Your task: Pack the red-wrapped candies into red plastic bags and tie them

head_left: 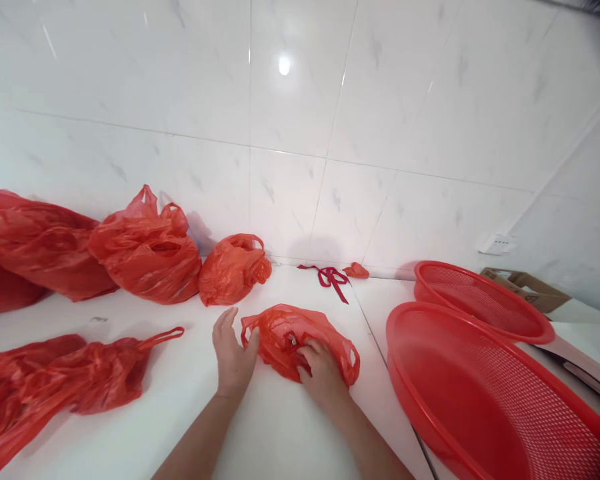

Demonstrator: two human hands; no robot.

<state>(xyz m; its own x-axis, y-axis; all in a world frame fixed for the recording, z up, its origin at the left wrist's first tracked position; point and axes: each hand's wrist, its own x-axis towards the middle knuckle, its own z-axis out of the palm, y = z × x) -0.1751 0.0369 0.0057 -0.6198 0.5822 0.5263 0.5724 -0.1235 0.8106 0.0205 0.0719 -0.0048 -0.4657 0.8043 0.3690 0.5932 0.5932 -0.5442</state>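
Observation:
A small red plastic bag (325,333) lies on the white counter (280,427) in front of me. My left hand (231,357) rests flat beside the bag's left end, fingers stretched out, thumb touching the plastic. My right hand (320,370) lies on the bag's near side with its fingers curled into the plastic. Something small and pale shows through the bag's mouth between my hands.
Several other red bags sit along the tiled wall: a knotted one (233,267), a bigger one (147,250), a flat one (80,377) at the left. Two red mesh baskets (460,373), (485,300) stand at the right. A dark red ribbon (330,277) lies at the back.

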